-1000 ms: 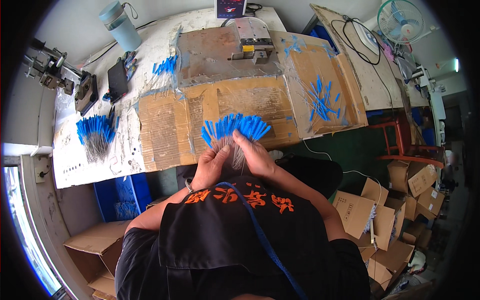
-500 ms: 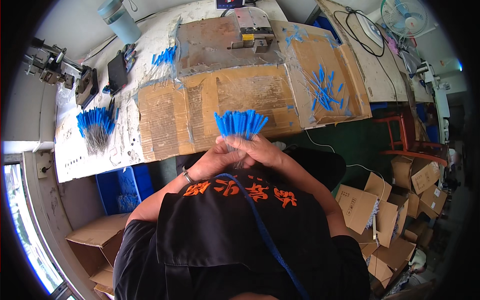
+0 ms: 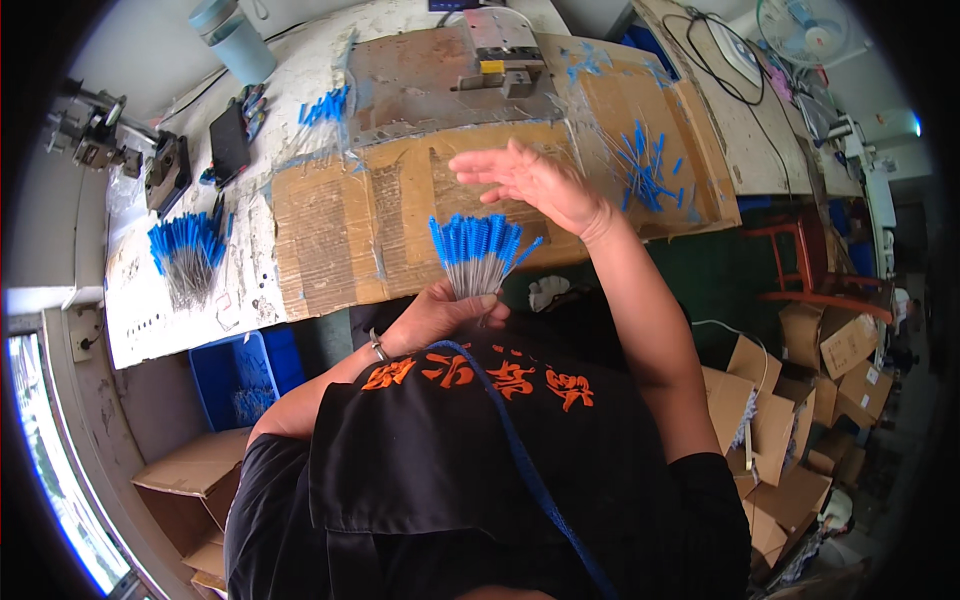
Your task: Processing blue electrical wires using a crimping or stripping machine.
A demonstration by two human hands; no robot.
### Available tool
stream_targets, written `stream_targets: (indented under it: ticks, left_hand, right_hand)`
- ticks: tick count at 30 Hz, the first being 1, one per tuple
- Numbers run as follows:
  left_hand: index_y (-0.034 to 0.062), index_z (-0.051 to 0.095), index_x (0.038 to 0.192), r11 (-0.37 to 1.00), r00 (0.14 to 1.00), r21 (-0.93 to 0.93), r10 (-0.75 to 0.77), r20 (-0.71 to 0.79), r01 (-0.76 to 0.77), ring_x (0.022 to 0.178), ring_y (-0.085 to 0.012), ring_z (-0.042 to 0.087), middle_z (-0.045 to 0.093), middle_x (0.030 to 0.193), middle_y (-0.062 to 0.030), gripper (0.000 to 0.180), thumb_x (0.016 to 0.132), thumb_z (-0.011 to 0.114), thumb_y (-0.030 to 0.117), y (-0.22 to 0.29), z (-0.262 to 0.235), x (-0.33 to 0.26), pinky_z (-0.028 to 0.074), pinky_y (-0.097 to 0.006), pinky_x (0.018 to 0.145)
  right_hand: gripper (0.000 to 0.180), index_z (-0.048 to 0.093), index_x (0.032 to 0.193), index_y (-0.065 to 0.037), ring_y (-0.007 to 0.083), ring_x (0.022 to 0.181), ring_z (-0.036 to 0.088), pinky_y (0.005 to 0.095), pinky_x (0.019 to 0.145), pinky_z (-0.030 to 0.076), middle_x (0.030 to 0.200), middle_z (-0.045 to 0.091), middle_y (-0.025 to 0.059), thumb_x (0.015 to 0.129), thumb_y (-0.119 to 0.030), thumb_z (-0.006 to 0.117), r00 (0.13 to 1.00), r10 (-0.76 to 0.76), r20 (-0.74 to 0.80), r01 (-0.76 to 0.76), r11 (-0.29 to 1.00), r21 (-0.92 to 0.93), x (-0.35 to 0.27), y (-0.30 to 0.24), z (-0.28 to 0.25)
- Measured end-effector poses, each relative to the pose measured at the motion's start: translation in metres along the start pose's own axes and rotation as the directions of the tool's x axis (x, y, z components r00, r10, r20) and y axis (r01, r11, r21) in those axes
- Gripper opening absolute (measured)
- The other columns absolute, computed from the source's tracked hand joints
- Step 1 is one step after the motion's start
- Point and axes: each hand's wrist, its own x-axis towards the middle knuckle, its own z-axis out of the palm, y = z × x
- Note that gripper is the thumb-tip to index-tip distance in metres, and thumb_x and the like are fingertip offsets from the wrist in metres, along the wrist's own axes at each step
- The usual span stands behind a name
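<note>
the person's left hand (image 3: pixel 440 315) holds a bunch of thin grey wire sticks with fuzzy blue brush tips (image 3: pixel 477 252). the grip is tight around the bottom of the wires, close to the person's chest. the blue tips fan out above the grip, pointing up and away toward the tabletop (image 3: pixel 250 290).

the right hand (image 3: pixel 530 180) is up in the air, above the grip and a bit to the right. it is flat and wide open, fingers spread, and it holds nothing. it does not touch the bunch.

past the grip lies a big brown cardboard sheet with clear tape on it (image 3: pixel 340 230), spread over the white tabletop. far to the left of the grip lies another pile of the same blue tipped wire brushes (image 3: pixel 185 255). up and to the right of the grip, a few loose blue brushes (image 3: pixel 645 170) lie scattered on the cardboard. a smaller heap of blue brushes (image 3: pixel 322 105) sits far up past the grip, to the left. a small grey metal machine with a yellow part (image 3: pixel 497 62) stands at the far end. a pale blue cup with a lid (image 3: pixel 235 40) stands at the far left corner.

down to the left of the grip, under the tabletop edge, sits a blue plastic bin (image 3: pixel 235 375). brown cardboard boxes (image 3: pixel 790 400) sit on the floor to the right.
</note>
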Motion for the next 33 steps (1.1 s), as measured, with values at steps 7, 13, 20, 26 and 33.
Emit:
stream_targets:
  ticks: [7, 13, 20, 26, 33]
  left_hand:
    - [0.0029, 0.054, 0.116, 0.982, 0.981, 0.11, 0.139, 0.133, -0.154, 0.092, -0.0095, 0.061, 0.066, 0.096, -0.0026, 0.026, 0.093, 0.057, 0.015, -0.007, -0.02, -0.004, 0.048, -0.024, 0.085]
    - [0.0043, 0.053, 0.118, 0.976, 0.975, 0.067, 0.2, 0.1, -0.207, 0.082, -0.0098, 0.06, 0.063, 0.092, -0.0014, 0.026, 0.094, 0.054, 0.015, 0.003, -0.022, -0.02, 0.048, -0.022, 0.078]
    - [0.0034, 0.051, 0.124, 0.801, 0.565, 0.347, 0.593, -0.573, -0.488, 0.073, -0.0104, 0.058, 0.06, 0.089, -0.003, 0.033, 0.092, 0.052, 0.009, 0.059, -0.116, -0.15, 0.049, -0.023, 0.069]
    - [-0.0026, 0.053, 0.112, 0.644, -0.262, 0.62, 0.757, -0.598, 0.448, 0.088, -0.0404, 0.061, 0.063, 0.093, -0.0262, 0.031, 0.084, 0.045, 0.009, 0.112, -0.26, -0.245, 0.046, -0.047, 0.076]
    - [-0.0005, 0.051, 0.12, 0.522, -0.312, 0.694, 0.853, -0.419, 0.496, 0.096, -0.0388, 0.058, 0.061, 0.103, -0.0227, 0.036, 0.084, 0.047, 0.006, 0.14, -0.237, -0.238, 0.046, -0.044, 0.083]
  right_hand:
    - [0.05, 0.046, 0.132, 0.001, 0.0203, 0.124, 0.046, 0.0341, 0.104, 0.032, 0.134, 0.049, 0.012, 0.099, -0.035, 0.034, 0.984, 0.149, 0.1, -0.14, 0.985, -0.097, 0.04, -0.014, 0.041]
    - [0.053, 0.045, 0.132, 0.001, 0.0215, 0.119, 0.05, 0.0324, 0.096, 0.039, 0.131, 0.051, 0.0129, 0.097, -0.039, 0.039, 0.948, 0.124, 0.293, 0.001, 0.92, -0.392, 0.065, -0.025, 0.064]
    - [0.049, 0.052, 0.125, -0.002, 0.0166, 0.103, 0.058, 0.0298, 0.085, 0.043, 0.117, 0.06, 0.0107, 0.098, -0.041, 0.04, 0.957, -0.151, -0.249, 0.104, 0.976, -0.192, 0.078, -0.02, 0.028]
    - [0.031, 0.06, 0.112, -0.002, 0.0101, 0.089, 0.058, 0.0232, 0.076, 0.044, 0.099, 0.065, 0.0047, 0.096, -0.028, 0.051, 0.955, -0.06, -0.29, -0.06, 0.92, -0.388, 0.071, 0.054, 0.042]
    - [0.02, 0.062, 0.107, -0.001, 0.0069, 0.08, 0.055, 0.0222, 0.076, 0.044, 0.093, 0.066, 0.0021, 0.094, -0.015, 0.053, 0.944, -0.165, -0.286, 0.005, 0.874, -0.486, 0.059, 0.059, 0.034]
